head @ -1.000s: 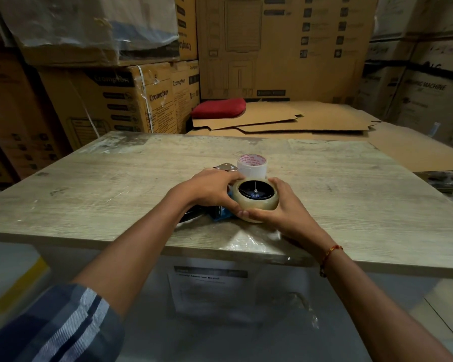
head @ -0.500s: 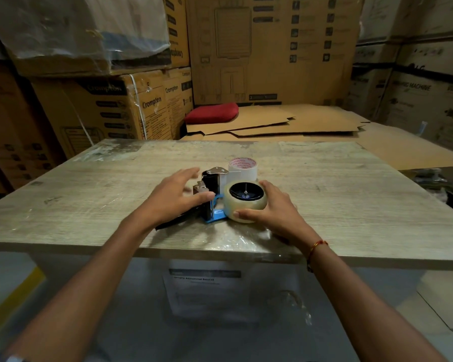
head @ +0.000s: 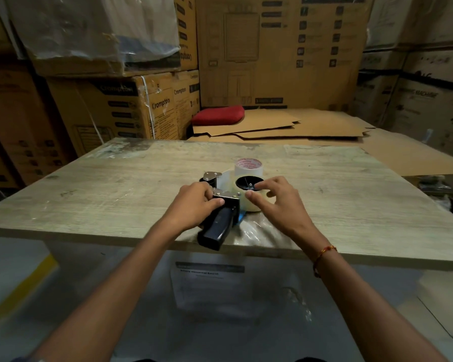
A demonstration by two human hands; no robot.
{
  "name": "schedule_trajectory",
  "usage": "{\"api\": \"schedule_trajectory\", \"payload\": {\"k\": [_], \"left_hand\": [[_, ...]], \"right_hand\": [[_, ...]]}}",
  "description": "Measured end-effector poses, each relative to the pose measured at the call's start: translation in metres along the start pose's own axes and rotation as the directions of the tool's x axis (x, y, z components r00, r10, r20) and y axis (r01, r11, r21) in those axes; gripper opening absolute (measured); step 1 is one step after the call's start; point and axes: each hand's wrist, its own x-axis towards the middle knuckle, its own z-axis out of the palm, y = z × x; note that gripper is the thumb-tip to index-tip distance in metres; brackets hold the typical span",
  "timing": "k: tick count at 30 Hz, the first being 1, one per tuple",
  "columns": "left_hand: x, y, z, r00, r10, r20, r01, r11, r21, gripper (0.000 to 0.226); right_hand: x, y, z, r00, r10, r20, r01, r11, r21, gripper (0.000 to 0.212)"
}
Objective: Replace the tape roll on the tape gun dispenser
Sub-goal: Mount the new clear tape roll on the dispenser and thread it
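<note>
The tape gun dispenser lies on its side near the front edge of the wooden table, black handle pointing at me, metal front plate away. A clear tape roll sits on its black hub. My left hand grips the dispenser's body by the handle's top. My right hand rests on the roll, fingers spread, fingertips at the hub rim and thumb on the roll's side. A second roll with a white core and red print stands just behind.
Crumpled clear film lies on the table under my right wrist. Behind the table are flat cardboard sheets, a red cushion and stacked cartons. A paper sheet hangs below the table's front.
My left hand has gone from open beside the dispenser to gripping its body near the handle. My right hand has shifted from the roll's side onto its top. The dispenser's handle now juts toward me.
</note>
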Motion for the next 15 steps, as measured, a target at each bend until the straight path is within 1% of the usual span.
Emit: {"api": "schedule_trajectory", "payload": {"k": [1, 2, 4, 5, 6, 7, 8, 10, 12, 13, 14, 15], "left_hand": [[-0.003, 0.004, 0.002, 1.0, -0.005, 0.024, 0.007, 0.997, -0.076, 0.022], [-0.005, 0.006, 0.004, 0.998, -0.006, 0.07, 0.017, 0.987, -0.163, 0.019], [-0.007, 0.009, 0.005, 0.983, 0.023, 0.185, 0.031, 0.959, -0.282, 0.014], [-0.007, 0.01, 0.005, 0.974, 0.047, 0.223, 0.023, 0.954, -0.298, 0.014], [-0.007, 0.009, 0.004, 0.971, 0.067, 0.231, 0.004, 0.956, -0.292, 0.015], [-0.007, 0.009, 0.004, 0.975, 0.078, 0.207, -0.018, 0.96, -0.278, 0.016], [-0.006, 0.007, 0.003, 0.986, 0.083, 0.146, -0.042, 0.964, -0.262, 0.016], [-0.001, 0.001, 0.004, 0.996, 0.063, -0.069, -0.079, 0.966, -0.245, 0.016], [0.007, -0.005, 0.005, 0.957, 0.015, -0.291, -0.088, 0.967, -0.239, 0.016], [0.011, -0.008, 0.005, 0.934, 0.004, -0.357, -0.088, 0.972, -0.22, 0.015], [0.016, -0.011, 0.005, 0.927, 0.007, -0.376, -0.089, 0.976, -0.2, 0.011], [0.02, -0.013, 0.007, 0.937, 0.021, -0.348, -0.094, 0.976, -0.194, 0.009]], "right_hand": [[-0.003, -0.007, -0.003, 0.999, -0.002, 0.048, -0.001, 0.999, 0.044, 0.045], [-0.006, -0.014, -0.005, 0.995, -0.006, 0.104, 0.0, 0.998, 0.056, 0.05], [-0.009, -0.024, -0.006, 0.979, -0.01, 0.203, 0.017, 0.999, -0.035, 0.069], [-0.011, -0.027, -0.006, 0.972, -0.004, 0.234, 0.031, 0.993, -0.11, 0.077], [-0.011, -0.029, -0.006, 0.969, 0.002, 0.247, 0.043, 0.983, -0.177, 0.081], [-0.012, -0.03, -0.006, 0.968, 0.009, 0.252, 0.047, 0.975, -0.217, 0.08], [-0.012, -0.031, -0.006, 0.967, 0.021, 0.254, 0.039, 0.973, -0.229, 0.077], [-0.011, -0.03, -0.008, 0.963, 0.056, 0.264, 0.001, 0.978, -0.209, 0.071], [-0.007, -0.028, -0.013, 0.954, 0.081, 0.289, -0.023, 0.979, -0.2, 0.067], [-0.004, -0.026, -0.017, 0.95, 0.086, 0.3, -0.025, 0.979, -0.202, 0.065], [-0.002, -0.024, -0.02, 0.949, 0.087, 0.304, -0.024, 0.978, -0.206, 0.063], [0.001, -0.02, -0.024, 0.948, 0.084, 0.308, -0.017, 0.976, -0.215, 0.061]]}}
